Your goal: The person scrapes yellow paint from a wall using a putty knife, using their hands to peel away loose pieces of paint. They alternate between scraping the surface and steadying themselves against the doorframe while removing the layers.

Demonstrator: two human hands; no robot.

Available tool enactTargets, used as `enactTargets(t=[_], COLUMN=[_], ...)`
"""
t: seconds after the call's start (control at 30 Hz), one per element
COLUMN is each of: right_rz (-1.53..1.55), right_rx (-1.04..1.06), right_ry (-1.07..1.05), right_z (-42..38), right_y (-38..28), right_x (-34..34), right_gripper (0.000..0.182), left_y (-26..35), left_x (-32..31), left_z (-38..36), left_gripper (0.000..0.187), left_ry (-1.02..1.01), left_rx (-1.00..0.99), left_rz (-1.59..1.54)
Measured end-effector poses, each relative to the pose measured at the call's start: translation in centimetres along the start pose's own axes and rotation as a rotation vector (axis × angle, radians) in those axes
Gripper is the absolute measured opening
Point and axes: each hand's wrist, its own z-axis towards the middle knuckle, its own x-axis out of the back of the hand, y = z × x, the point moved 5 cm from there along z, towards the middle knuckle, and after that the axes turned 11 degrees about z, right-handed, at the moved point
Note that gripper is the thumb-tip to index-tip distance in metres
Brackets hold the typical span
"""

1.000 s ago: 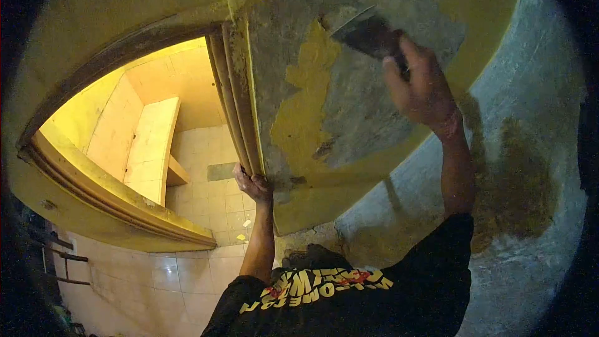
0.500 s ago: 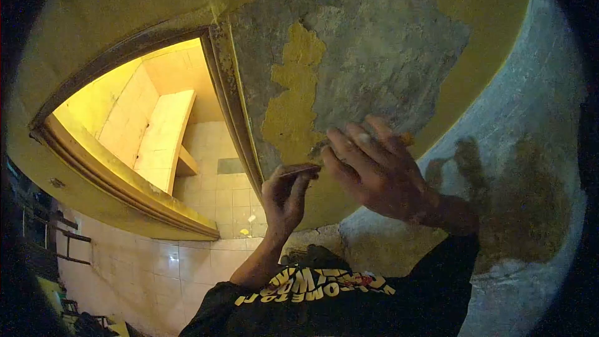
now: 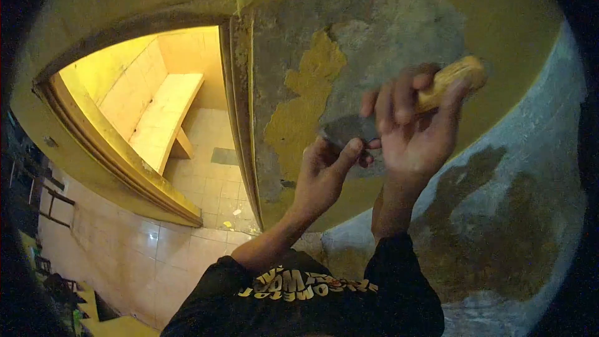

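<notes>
In my right hand [image 3: 415, 140] is a scraper with a thick yellow wooden handle [image 3: 462, 80], the fingers wrapped round it. A dark grey flat blade [image 3: 350, 130] points left from that hand. My left hand [image 3: 324, 178] pinches the lower edge of this blade between thumb and fingers, close beside the right hand. The join of blade and handle is hidden by the right hand. Behind both hands is a wall with a bare grey patch [image 3: 399, 31], where a strip of yellow paint [image 3: 312, 75] still clings.
Left of the patch, a brown-framed doorway [image 3: 243, 106] opens on a lit tiled room with a ledge [image 3: 165, 115]. Pale floor tiles [image 3: 134, 243] lie below, with small flakes near the threshold. A bluish wall [image 3: 536, 150] with dark stains curves along the right.
My right hand has turned and risen off the wall, bringing the yellow handle into full view. My left hand has moved up and right to the blade.
</notes>
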Motion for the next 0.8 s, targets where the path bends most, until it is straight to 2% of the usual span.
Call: enactTargets(t=[0.07, 0.1, 0.17, 0.23, 0.3, 0.37, 0.4, 0.43, 0.47, 0.5, 0.53, 0.6, 0.63, 0.67, 0.73, 0.8], right_rz=[-0.018, -0.016, 0.074, 0.069, 0.062, -0.03, -0.035, -0.169, -0.304, -0.31, -0.307, -0.313, -0.308, -0.308, -0.294, -0.237], right_rx=[0.147, 0.137, -0.099, -0.115, -0.129, 0.07, 0.073, 0.168, 0.26, 0.257, 0.26, 0.253, 0.226, 0.208, 0.234, 0.256], right_ry=[-0.009, -0.002, -0.284, -0.305, -0.317, -0.285, -0.287, -0.223, -0.154, -0.151, -0.165, -0.176, -0.191, -0.201, -0.238, -0.287], right_z=[2.0, 2.8, 4.3, 5.2, 5.9, 7.2, 7.6, 8.0, 8.1, 8.0, 7.8, 7.4, 7.4, 7.5, 7.4, 6.6], right_y=[-0.4, -0.9, -1.7, -1.7, -2.2, -4.6, -4.6, -4.7, -4.8, -4.8, -4.9, -4.5, -3.9, -3.5, -3.9, -4.2], right_x=[-0.6, -0.5, -1.3, -1.6, -2.1, -2.6, -3.0, -3.1, -3.0, -2.8, -2.5, -2.3, -2.3, -2.2, -2.3, -2.2], right_gripper=[0.042, 0.042, 0.042, 0.043, 0.044, 0.044, 0.044, 0.043, 0.042, 0.042, 0.042, 0.041, 0.041, 0.04, 0.039, 0.038], left_y=[0.9, 1.4, 2.0, 2.2, 2.1, 4.0, 3.2, 2.5, 2.0, 1.3, 0.4, -1.3, -3.1, -5.9, -7.5, -6.6], left_x=[0.2, 0.3, 0.4, 0.5, 1.2, 3.4, 6.0, 8.0, 9.6, 11.4, 13.0, 15.5, 17.4, 19.6, 20.4, 20.1], left_z=[1.0, 1.3, 1.8, 2.0, 1.6, 0.4, -0.6, -1.2, -1.8, -1.9, -1.9, -1.7, -1.9, -1.3, -0.2, -0.6], left_gripper=[0.024, 0.025, 0.026, 0.027, 0.03, 0.029, 0.026, 0.025, 0.023, 0.026, 0.026, 0.042, 0.042, 0.054, 0.066, 0.079], left_ry=[-0.007, -0.035, -0.035, -0.045, 0.102, 0.501, 0.629, 0.763, 0.861, 0.959, 0.958, 1.098, 1.097, 0.955, 0.817, 0.821], left_rx=[-0.007, -0.025, -0.038, -0.06, -0.067, -0.55, -0.611, -0.73, -0.763, -0.785, -0.779, -0.484, -0.485, -0.37, -0.261, -0.192], left_rz=[-0.019, -0.03, 0.016, 0.057, 0.237, 0.332, 0.436, 0.364, 0.373, 0.493, 0.486, 1.049, 1.043, 0.989, 0.921, 0.992])
